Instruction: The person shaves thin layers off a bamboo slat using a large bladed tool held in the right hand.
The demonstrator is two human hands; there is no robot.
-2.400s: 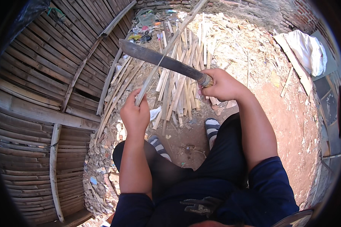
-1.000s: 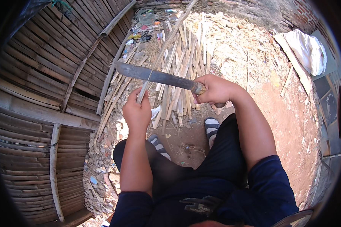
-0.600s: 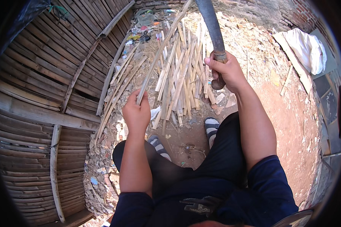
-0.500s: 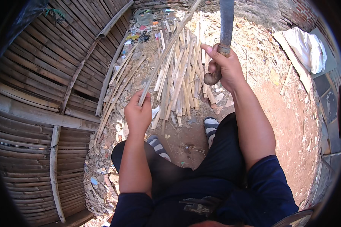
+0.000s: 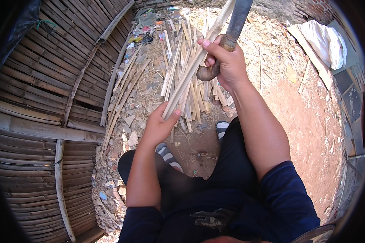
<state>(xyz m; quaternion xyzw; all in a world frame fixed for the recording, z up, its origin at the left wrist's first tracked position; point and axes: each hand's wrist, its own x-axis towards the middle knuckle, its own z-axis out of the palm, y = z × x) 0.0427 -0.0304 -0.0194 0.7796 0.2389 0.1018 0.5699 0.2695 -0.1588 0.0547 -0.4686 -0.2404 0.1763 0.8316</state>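
Observation:
My left hand (image 5: pixel 161 126) is closed around the near end of a long pale wooden strip (image 5: pixel 192 72), which slants up and away to the right. My right hand (image 5: pixel 228 62) grips a machete (image 5: pixel 238 22) by its dark, hooked wooden handle; the blade points away and its tip lies beyond the upper edge. The right thumb is stretched out and lies against the strip. Beneath both hands, a loose pile of split wooden strips (image 5: pixel 198 99) covers the ground between and ahead of my feet.
A bamboo-slat wall (image 5: pixel 32 93) runs along the left, with longer strips (image 5: pixel 123 95) lying beside it. Bits of litter (image 5: pixel 140 36) are scattered at the far left. At the far right, a white sack (image 5: pixel 322 42) lies by a board (image 5: pixel 310 54). Rubble and dirt cover the ground.
The strip has turned to show its broad face and now sits nearer the machete. My right hand has moved left, bringing its thumb onto the strip. My left hand has shifted slightly nearer and right.

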